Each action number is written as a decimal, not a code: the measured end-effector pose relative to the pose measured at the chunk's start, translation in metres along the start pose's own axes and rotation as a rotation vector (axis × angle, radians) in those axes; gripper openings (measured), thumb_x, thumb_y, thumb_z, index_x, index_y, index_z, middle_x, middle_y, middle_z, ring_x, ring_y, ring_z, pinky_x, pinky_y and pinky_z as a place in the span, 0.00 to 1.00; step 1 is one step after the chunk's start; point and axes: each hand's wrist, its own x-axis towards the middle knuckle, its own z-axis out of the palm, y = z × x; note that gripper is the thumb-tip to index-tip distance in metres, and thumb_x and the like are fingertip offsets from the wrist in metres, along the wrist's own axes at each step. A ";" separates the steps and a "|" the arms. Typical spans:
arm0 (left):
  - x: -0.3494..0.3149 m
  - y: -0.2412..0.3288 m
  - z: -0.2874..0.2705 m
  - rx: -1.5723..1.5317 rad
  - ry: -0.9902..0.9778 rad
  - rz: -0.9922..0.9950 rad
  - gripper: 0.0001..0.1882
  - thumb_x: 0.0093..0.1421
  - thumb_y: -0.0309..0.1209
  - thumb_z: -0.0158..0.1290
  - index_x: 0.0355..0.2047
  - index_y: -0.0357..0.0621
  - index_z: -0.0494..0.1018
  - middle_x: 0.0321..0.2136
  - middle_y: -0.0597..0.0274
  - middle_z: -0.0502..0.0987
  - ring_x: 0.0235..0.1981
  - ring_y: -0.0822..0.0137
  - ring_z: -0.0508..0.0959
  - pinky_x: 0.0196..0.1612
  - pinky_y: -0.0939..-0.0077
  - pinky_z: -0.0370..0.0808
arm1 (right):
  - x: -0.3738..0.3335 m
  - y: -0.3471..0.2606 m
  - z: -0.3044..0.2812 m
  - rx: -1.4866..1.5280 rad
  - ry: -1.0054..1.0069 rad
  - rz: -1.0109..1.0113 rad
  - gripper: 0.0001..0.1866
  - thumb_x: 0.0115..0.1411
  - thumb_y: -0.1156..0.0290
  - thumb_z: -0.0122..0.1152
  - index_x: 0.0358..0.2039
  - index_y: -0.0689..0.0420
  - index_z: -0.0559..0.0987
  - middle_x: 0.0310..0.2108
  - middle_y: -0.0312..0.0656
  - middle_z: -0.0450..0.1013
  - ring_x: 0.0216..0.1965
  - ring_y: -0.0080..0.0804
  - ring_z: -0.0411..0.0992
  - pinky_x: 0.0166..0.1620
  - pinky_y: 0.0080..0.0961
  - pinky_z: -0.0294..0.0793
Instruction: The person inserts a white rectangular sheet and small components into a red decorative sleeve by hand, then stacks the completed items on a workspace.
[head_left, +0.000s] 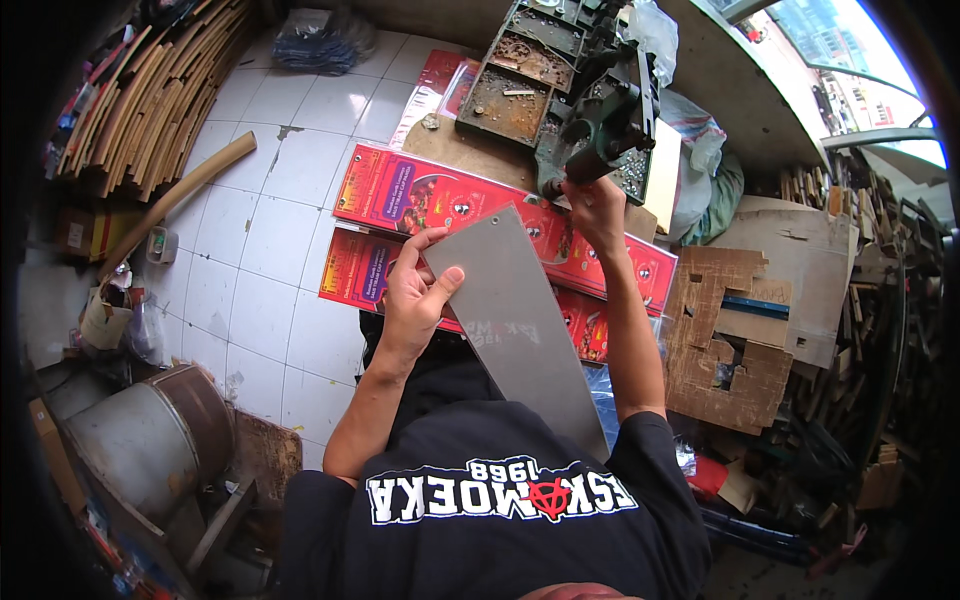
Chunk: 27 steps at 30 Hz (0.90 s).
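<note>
Grey panel point(525, 320) slants over red printed boards point(400, 190), right of a white-tiled floor point(270, 240); wooden strips point(165, 110) stand far left. It lies between the hands: the left hand point(420, 290) pinches its left edge, thumb on top; the right hand point(598, 212), fingers curled, meets a dark machine point(592, 145). Its grip there is hard to make out; I cannot tell if it holds anything.

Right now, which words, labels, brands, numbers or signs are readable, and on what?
I locate text without copying it.
Shirt: big white letters and number, red emblem, upside down; legible.
Red sheets: white print on red and purple; small lines unreadable.
Plate: faint pale marks, too worn to read.
</note>
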 end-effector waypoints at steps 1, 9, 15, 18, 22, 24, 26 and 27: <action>0.000 -0.001 0.000 -0.007 0.003 0.003 0.26 0.65 0.22 0.55 0.62 0.37 0.61 0.48 0.49 0.78 0.43 0.69 0.82 0.45 0.77 0.79 | -0.002 0.002 0.001 0.094 0.022 0.055 0.11 0.59 0.78 0.67 0.43 0.60 0.82 0.34 0.38 0.80 0.33 0.20 0.78 0.39 0.25 0.78; 0.004 -0.014 -0.008 -0.036 -0.046 0.027 0.30 0.66 0.26 0.56 0.65 0.43 0.56 0.44 0.52 0.79 0.37 0.69 0.83 0.35 0.76 0.84 | -0.004 -0.009 0.005 0.019 0.059 -0.022 0.11 0.57 0.74 0.70 0.40 0.58 0.80 0.29 0.42 0.80 0.27 0.30 0.78 0.31 0.27 0.76; 0.011 -0.014 0.009 -0.678 -0.212 0.041 0.34 0.71 0.32 0.50 0.71 0.52 0.47 0.36 0.57 0.76 0.34 0.64 0.83 0.37 0.71 0.83 | -0.004 -0.006 0.006 -0.092 0.096 -0.084 0.12 0.54 0.71 0.73 0.37 0.57 0.79 0.26 0.42 0.75 0.26 0.35 0.76 0.30 0.30 0.75; 0.025 -0.016 0.020 -0.997 -0.462 0.115 0.28 0.72 0.36 0.47 0.68 0.44 0.56 0.33 0.57 0.72 0.30 0.63 0.80 0.35 0.68 0.79 | -0.007 -0.001 0.004 -0.096 0.064 -0.055 0.13 0.54 0.71 0.72 0.39 0.57 0.79 0.26 0.42 0.73 0.26 0.35 0.75 0.30 0.30 0.74; 0.071 -0.010 0.043 -1.159 -0.965 0.292 0.19 0.74 0.40 0.41 0.59 0.42 0.65 0.29 0.59 0.72 0.26 0.65 0.77 0.28 0.73 0.71 | -0.017 -0.008 -0.003 0.043 0.014 0.038 0.17 0.55 0.76 0.71 0.44 0.61 0.77 0.30 0.42 0.72 0.28 0.29 0.73 0.30 0.27 0.74; 0.080 -0.001 0.064 -1.235 -1.025 0.303 0.17 0.74 0.39 0.43 0.57 0.43 0.67 0.28 0.62 0.74 0.25 0.69 0.79 0.29 0.75 0.73 | -0.028 -0.010 -0.014 0.112 0.029 0.081 0.22 0.57 0.78 0.69 0.52 0.62 0.75 0.38 0.40 0.75 0.33 0.24 0.74 0.34 0.23 0.76; 0.085 0.012 0.079 -1.253 -1.083 0.273 0.15 0.74 0.39 0.42 0.54 0.45 0.69 0.24 0.65 0.73 0.21 0.71 0.78 0.26 0.77 0.71 | -0.034 -0.038 -0.031 0.149 -0.022 0.162 0.21 0.61 0.77 0.66 0.55 0.61 0.75 0.43 0.39 0.77 0.35 0.23 0.74 0.38 0.23 0.77; 0.085 0.015 0.087 -1.267 -1.095 0.251 0.15 0.74 0.41 0.42 0.53 0.47 0.70 0.22 0.67 0.73 0.19 0.72 0.77 0.22 0.79 0.68 | -0.040 -0.045 -0.041 0.195 -0.089 0.222 0.20 0.64 0.75 0.64 0.55 0.61 0.75 0.45 0.40 0.77 0.36 0.23 0.74 0.41 0.23 0.77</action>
